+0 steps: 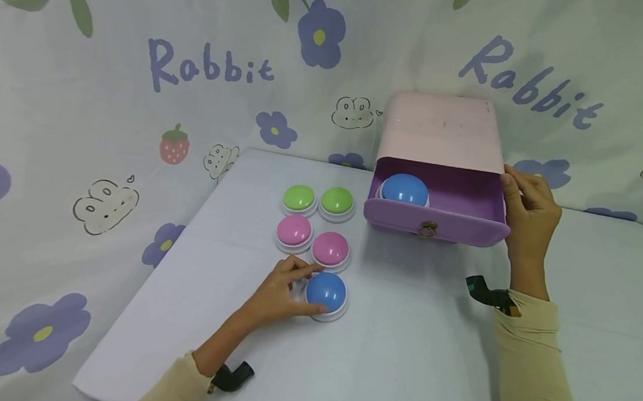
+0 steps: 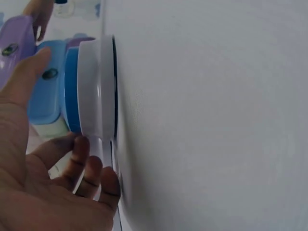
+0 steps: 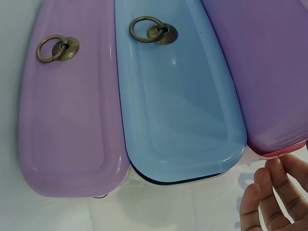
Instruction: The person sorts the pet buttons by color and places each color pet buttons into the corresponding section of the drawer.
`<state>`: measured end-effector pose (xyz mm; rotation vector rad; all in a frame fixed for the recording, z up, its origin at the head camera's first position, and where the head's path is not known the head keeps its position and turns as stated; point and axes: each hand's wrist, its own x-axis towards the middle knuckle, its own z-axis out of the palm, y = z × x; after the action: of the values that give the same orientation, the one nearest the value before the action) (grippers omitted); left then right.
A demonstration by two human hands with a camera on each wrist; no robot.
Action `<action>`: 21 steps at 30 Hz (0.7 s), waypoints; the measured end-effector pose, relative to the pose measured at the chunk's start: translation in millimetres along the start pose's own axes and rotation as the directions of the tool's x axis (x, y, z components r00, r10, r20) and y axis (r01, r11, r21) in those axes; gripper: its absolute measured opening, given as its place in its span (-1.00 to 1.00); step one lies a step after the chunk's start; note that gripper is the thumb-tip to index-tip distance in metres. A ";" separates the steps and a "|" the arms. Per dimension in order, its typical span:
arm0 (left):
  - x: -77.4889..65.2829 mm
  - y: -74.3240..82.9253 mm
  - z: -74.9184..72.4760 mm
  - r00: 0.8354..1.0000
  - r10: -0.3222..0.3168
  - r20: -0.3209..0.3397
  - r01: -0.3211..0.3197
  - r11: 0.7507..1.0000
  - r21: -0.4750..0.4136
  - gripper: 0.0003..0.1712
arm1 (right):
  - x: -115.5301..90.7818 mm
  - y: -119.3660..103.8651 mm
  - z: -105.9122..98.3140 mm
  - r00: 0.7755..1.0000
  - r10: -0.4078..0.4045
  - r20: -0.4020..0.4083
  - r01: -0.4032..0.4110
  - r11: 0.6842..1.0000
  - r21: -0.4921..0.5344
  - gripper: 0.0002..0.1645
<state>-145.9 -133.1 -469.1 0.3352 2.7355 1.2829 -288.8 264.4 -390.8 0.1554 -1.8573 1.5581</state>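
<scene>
A blue dome push button (image 1: 325, 292) with a white base sits at the near end of a group on the table. My left hand (image 1: 280, 288) pinches it, thumb on the near side and forefinger on the far side. In the left wrist view its white base (image 2: 96, 89) stands close to the tabletop. My right hand (image 1: 532, 214) rests its fingertips on the right side of a small drawer cabinet (image 1: 443, 131) with a pink top. Its purple top drawer (image 1: 467, 227) is pulled out, and another blue button (image 1: 405, 189) lies inside at the left.
Two pink buttons (image 1: 331, 249) and two green buttons (image 1: 337, 202) stand beyond the left hand. Below the top drawer are a blue drawer (image 3: 178, 106) and a lower purple drawer (image 3: 72, 120), both with ring pulls. A printed cloth (image 1: 208, 122) hangs behind the white table (image 1: 411, 358).
</scene>
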 end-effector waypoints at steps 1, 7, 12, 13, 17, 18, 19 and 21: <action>-0.1 -0.9 -0.1 1.000 -0.003 0.005 0.003 1.000 0.003 -0.13 | -0.1 -0.4 0.2 1.000 -0.001 0.000 0.001 1.000 0.002 -0.73; 1.0 -4.4 0.3 0.999 0.012 0.031 -0.012 1.000 0.019 -0.05 | -0.1 -1.1 0.8 1.000 -0.006 -0.003 0.006 1.000 0.004 -0.74; 1.7 -7.1 1.8 0.998 0.050 0.038 -0.052 0.997 0.048 0.01 | -2.9 -10.4 0.8 1.000 0.002 -0.003 -0.002 1.000 -0.006 -0.73; 1.9 -7.1 1.9 0.997 0.060 0.042 -0.062 0.996 0.059 0.02 | -3.6 -12.9 0.9 1.000 0.004 -0.003 -0.004 1.000 -0.010 -0.73; 2.7 -6.6 2.5 0.993 0.106 0.047 -0.111 0.989 0.098 0.05 | -5.7 -20.2 0.9 1.000 0.008 -0.007 -0.008 1.000 -0.023 -0.72; 2.6 -6.7 2.8 0.992 0.117 0.045 -0.122 0.987 0.109 0.06 | -5.9 -21.1 1.1 1.000 0.007 -0.007 -0.007 1.000 -0.026 -0.72; 2.4 -7.0 3.2 0.991 0.127 0.041 -0.131 0.984 0.120 0.06 | -6.0 -21.7 1.6 1.000 0.004 -0.004 -0.004 1.000 -0.022 -0.72; 1.6 -8.1 4.4 0.990 0.139 0.026 -0.141 0.980 0.140 0.05 | -5.6 -21.5 2.9 1.000 0.002 0.005 -0.002 1.000 -0.007 -0.72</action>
<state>-147.9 -134.5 -478.1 0.5576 2.8413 1.1109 -275.0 254.0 -376.5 0.1538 -1.8674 1.5534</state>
